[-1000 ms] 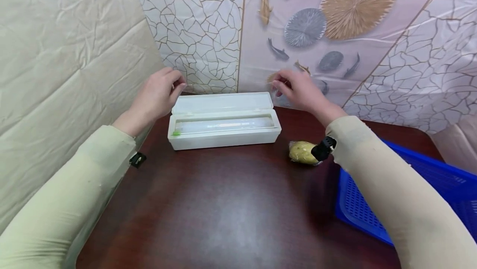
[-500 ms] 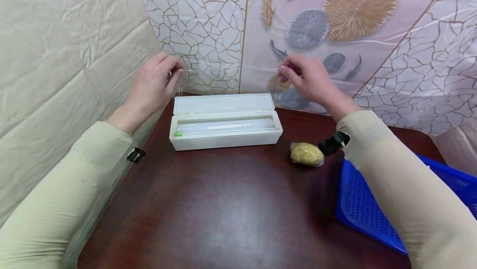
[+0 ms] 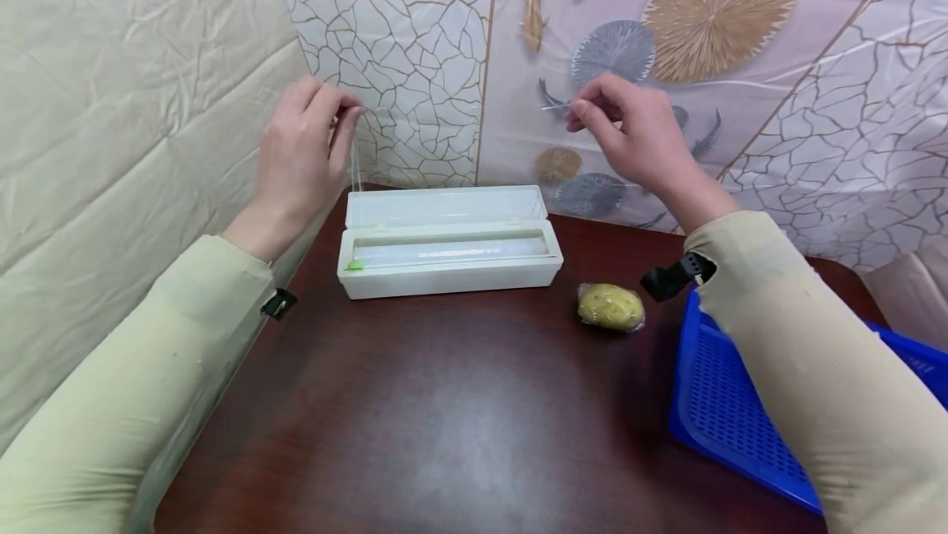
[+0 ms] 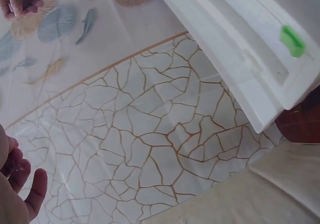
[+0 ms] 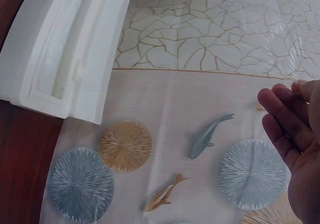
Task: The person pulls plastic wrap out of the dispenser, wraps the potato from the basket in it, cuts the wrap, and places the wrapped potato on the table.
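Note:
A nearly invisible sheet of cling film (image 5: 293,59) stretches between my raised hands above a white dispenser box (image 3: 452,278). Its upper left edge is pinched between thumb and fingers of my left hand (image 3: 299,147). My right hand (image 3: 643,131) pinches the opposite edge, and wrinkles fan out from that grip in the right wrist view. The box's lid (image 3: 448,205) stands open at the back, and the film roll (image 3: 459,251) lies inside. At the front left of the box sits a green slide cutter (image 3: 355,265). The film's lower edge is too clear to make out.
On the dark wooden table (image 3: 444,402), a potato (image 3: 611,307) wrapped in film lies right of the box. A blue perforated basket (image 3: 729,398) stands at the right, partly under my right forearm. A patterned cloth (image 3: 415,48) hangs behind the box.
Both hands have risen from just above the box's lid, drawing the film upward. My right hand has also shifted to the right. The box and potato stay in place.

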Available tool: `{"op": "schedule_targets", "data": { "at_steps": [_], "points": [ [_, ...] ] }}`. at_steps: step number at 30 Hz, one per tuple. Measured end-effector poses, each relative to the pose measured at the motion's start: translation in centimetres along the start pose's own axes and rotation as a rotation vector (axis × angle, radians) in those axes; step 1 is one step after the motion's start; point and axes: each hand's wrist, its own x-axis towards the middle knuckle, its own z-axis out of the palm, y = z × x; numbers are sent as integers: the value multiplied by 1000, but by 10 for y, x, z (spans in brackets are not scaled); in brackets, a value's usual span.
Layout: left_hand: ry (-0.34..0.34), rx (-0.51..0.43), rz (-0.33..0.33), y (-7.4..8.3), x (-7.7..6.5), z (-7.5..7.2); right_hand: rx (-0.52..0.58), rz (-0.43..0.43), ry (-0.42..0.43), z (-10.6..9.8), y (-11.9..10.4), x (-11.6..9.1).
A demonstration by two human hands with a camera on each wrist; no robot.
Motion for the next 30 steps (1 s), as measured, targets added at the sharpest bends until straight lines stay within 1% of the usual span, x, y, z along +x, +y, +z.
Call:
{"op": "schedule_targets", "data": {
  "at_steps": [3,6,10,15,17,18,20,22,25,28,30],
  "points": [
    [8,-13,7,0,1,0,-11,-6,9,-3,-3,-1],
    [18,-31,26,1,-1,-2,-13,-12,1,-5,-5,-3],
    [36,-65,85,7,-7,-8,-26,-20,-11,-11,-8,-9],
    [83,-125,156,19,-15,-14,-77,-41,-37,-22,-16,-26],
    [76,-153,180,24,-19,-18,-87,-53,-57,-27,-20,-35],
    [58,-169,194,27,-22,-21,-91,-63,-69,-29,-22,-40],
    [-1,-192,226,31,-28,-27,-95,-89,-97,-32,-26,-49],
    [-86,-222,250,35,-33,-33,-79,-131,-129,-34,-28,-58],
    [-244,-289,261,40,-42,-42,-44,-186,-188,-33,-29,-74],
    [-422,-338,243,46,-51,-49,-15,-221,-250,-29,-28,-92],
    [-537,-342,226,50,-56,-54,-3,-238,-295,-25,-29,-105]
  ]
}}
